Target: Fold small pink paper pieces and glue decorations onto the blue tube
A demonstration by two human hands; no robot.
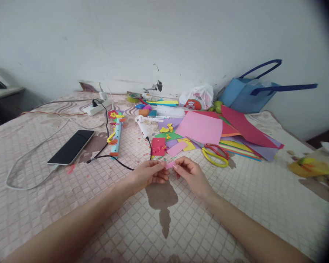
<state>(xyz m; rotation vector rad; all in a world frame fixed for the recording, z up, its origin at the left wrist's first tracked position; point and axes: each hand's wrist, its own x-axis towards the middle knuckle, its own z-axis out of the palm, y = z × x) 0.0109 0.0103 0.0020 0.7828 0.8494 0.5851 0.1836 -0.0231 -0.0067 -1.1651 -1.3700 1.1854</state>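
Note:
A small strip of pink paper [169, 165] is stretched between my two hands, above the patterned tablecloth. My left hand [150, 172] pinches its left end between thumb and fingers. At the other end, my right hand [190, 174] grips it the same way. Just beyond my hands lie a red paper piece [158, 146] with small scraps on it and a pink paper piece [176, 149]. Scissors [215, 155] with yellow and red handles rest to the right of my right hand. A white glue gun [142, 126] lies farther back, its black cord running toward my left hand.
Left are a phone [71, 147] on a white cable, a power strip [97, 107] and a light-blue strip [116, 137] with colourful paper pieces. Coloured paper sheets [200, 128] spread at the back right, before a blue bag [246, 95]. A yellowish container [314, 164] stands far right.

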